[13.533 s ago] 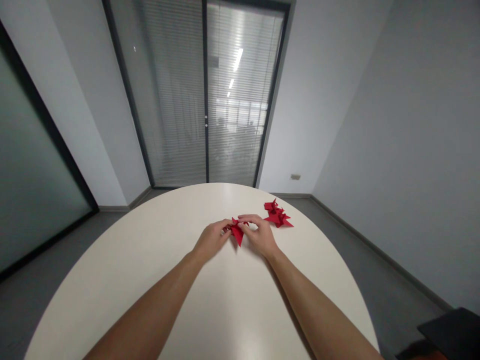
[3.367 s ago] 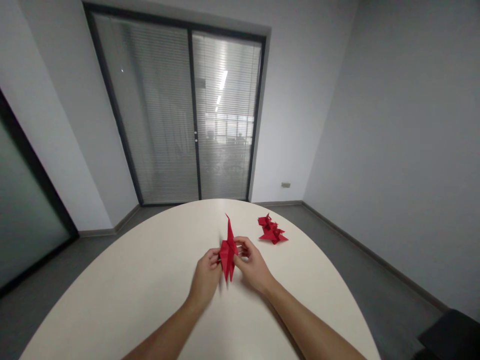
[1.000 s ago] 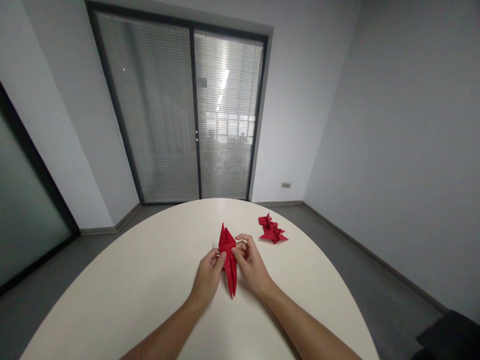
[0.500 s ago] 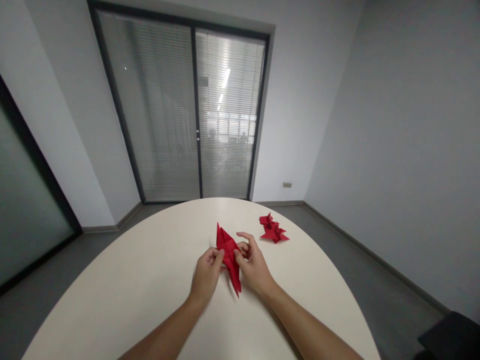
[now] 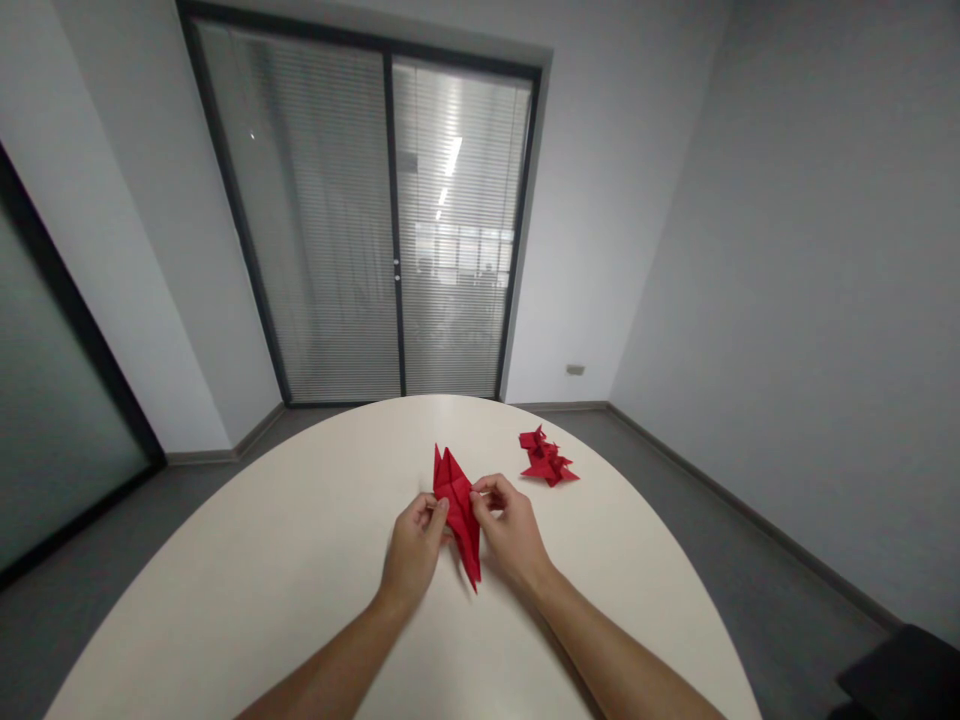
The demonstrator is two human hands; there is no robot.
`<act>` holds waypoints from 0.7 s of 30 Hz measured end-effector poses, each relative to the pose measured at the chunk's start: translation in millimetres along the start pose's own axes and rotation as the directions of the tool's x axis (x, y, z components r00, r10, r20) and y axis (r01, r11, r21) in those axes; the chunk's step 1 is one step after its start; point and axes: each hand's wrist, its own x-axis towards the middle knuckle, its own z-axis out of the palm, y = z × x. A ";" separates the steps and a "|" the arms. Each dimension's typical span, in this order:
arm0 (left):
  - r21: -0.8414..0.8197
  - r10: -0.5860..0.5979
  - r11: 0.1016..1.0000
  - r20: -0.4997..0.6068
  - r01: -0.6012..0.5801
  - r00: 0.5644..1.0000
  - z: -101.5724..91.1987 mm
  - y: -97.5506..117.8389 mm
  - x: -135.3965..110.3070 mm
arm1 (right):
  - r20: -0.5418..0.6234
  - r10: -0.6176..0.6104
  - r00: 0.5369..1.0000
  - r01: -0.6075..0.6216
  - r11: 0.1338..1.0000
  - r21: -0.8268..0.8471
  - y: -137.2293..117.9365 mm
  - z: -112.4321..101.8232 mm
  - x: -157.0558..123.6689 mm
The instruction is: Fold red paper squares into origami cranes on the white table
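The person's left hand (image 5: 414, 545) pinching one edge of a red folded paper (image 5: 459, 505), right hand (image 5: 514, 525) pinching the opposite edge, both half-curled, over the white table (image 5: 300, 570), red folded pieces (image 5: 546, 460) lying beyond

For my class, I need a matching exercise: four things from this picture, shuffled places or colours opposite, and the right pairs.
1. single folded red paper
2. cluster of red folded paper
3. table
4. small wall plate

A. low on the wall
B. pale, with a curved edge
C. held by left hand and right hand
D. on the table, near its far right edge

Pairs: 1-C; 2-D; 3-B; 4-A
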 end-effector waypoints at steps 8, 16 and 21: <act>0.021 -0.003 1.000 -0.039 0.004 0.999 -1.5 -0.8 0.6 | 0.044 -0.055 0.998 0.060 0.989 -0.138 -3.2 -4.0 -2.2; 0.023 0.003 1.000 -0.024 -0.002 1.000 -0.3 -1.4 -0.2 | 0.043 -0.122 0.992 0.129 0.968 -0.217 -4.7 -7.5 -2.4; 0.036 0.026 0.999 -0.015 -0.025 1.000 1.7 0.1 -0.6 | 0.036 -0.036 0.999 0.044 0.974 -0.224 -4.4 -4.3 -1.5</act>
